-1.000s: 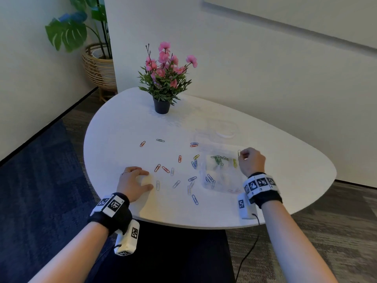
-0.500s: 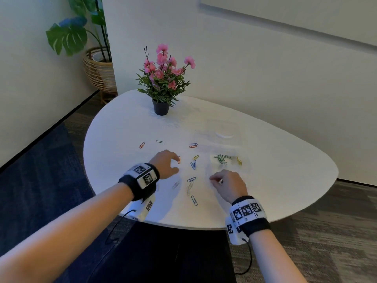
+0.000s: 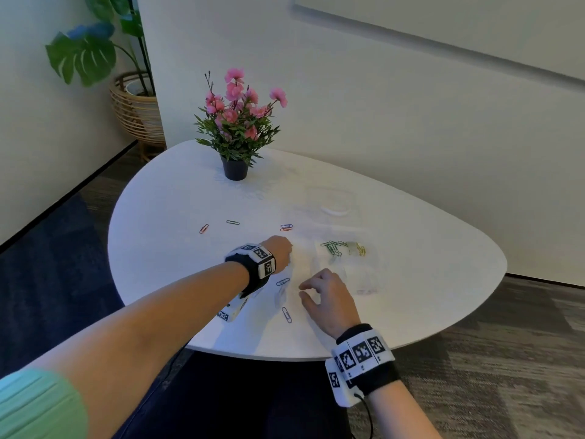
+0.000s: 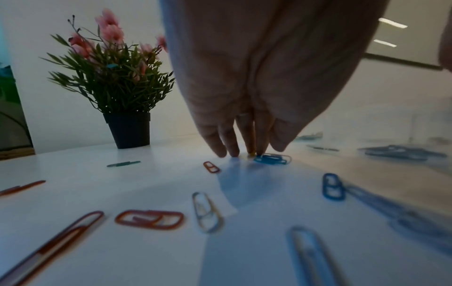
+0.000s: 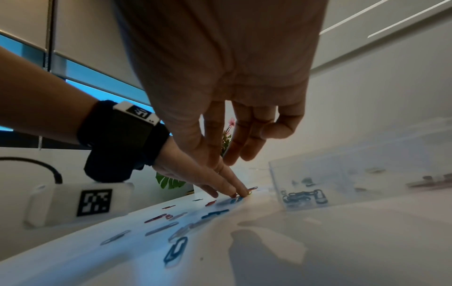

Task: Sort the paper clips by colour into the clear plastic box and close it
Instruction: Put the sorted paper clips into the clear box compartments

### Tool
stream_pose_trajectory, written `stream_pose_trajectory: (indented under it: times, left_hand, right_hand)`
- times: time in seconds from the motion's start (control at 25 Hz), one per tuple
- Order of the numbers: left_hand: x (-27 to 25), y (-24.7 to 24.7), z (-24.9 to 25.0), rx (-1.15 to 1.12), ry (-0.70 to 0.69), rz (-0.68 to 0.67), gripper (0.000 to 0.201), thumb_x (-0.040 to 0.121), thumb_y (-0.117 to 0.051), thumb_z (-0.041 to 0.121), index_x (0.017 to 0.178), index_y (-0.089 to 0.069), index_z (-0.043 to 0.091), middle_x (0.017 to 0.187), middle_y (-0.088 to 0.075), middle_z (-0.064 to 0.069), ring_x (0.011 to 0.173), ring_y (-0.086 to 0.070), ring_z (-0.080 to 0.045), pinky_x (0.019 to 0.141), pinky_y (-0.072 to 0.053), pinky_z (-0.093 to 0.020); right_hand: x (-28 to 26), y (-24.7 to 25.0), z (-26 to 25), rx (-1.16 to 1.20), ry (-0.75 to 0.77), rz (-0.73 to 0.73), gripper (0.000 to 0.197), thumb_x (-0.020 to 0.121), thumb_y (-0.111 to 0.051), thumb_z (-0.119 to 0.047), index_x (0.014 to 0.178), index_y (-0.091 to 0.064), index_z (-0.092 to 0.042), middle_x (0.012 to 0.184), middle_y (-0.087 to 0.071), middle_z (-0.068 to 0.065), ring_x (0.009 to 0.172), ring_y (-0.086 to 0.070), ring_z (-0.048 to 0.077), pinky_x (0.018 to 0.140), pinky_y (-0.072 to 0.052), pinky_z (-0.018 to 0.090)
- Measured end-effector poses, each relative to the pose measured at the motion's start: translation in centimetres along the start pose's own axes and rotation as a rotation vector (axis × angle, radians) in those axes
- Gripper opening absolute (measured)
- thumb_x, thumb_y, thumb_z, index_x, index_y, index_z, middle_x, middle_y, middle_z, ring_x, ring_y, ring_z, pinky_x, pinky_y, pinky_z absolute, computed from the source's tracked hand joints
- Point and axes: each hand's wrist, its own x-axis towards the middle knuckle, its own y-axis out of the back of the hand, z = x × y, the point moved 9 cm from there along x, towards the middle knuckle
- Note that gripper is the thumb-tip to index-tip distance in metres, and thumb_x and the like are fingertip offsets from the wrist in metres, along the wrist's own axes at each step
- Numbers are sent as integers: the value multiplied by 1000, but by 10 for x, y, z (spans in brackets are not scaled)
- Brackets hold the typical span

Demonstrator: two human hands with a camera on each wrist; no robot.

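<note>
Both hands have moved in over the scattered paper clips point(image 3: 286, 314) at centre frame. Left hand point(image 3: 280, 248), fingers straight, presses a blue clip point(image 4: 271, 159). Right hand point(image 3: 329, 296) hovers loosely spread, holding nothing. Clear plastic box point(image 3: 348, 261) sits right of centre on the white table point(image 3: 427, 280).

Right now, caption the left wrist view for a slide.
Left hand fingertips touch down beside a blue paper clip on the white table.

My white table point(image 3: 427, 280) carries a potted flower point(image 3: 235, 167) at its far side and the clear box point(image 3: 368, 270) on the right. Loose clips point(image 3: 286, 314) in red, blue, green and silver lie scattered left of the box.
</note>
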Motion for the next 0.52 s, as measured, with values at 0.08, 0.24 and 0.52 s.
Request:
stream_pose_trajectory:
  times: [0.08,0.24,0.52]
  left_hand:
    - [2,7,-8,-52,51,73,24,94,-49,12,103,-67,-1,114,-66,-17,100,-65,-29,86,-53,-31]
    - [-3,15,-20,-132,128,167,23,91,-55,10,109,-68,5,113,-66,-10,100,-66,-25,87,-55,-30]
    - [-37,40,-25,-738,73,351,38,79,-72,3,115,-60,5,96,-74,-14,85,-68,-15,85,-52,-22]
  right_hand:
    - [1,-1,-1,26,-1,-8,22,89,-58,-27,105,-68,-18,102,-58,2,98,-53,18,79,-43,25]
    - [2,2,0,85,-14,3,23,88,-59,-27,108,-67,-18,101,-59,1,90,-53,13,77,-43,22]
    - [19,25,7,227,-49,148,26,87,-62,-14,113,-66,-13,101,-60,5,73,-55,10,74,-40,15]
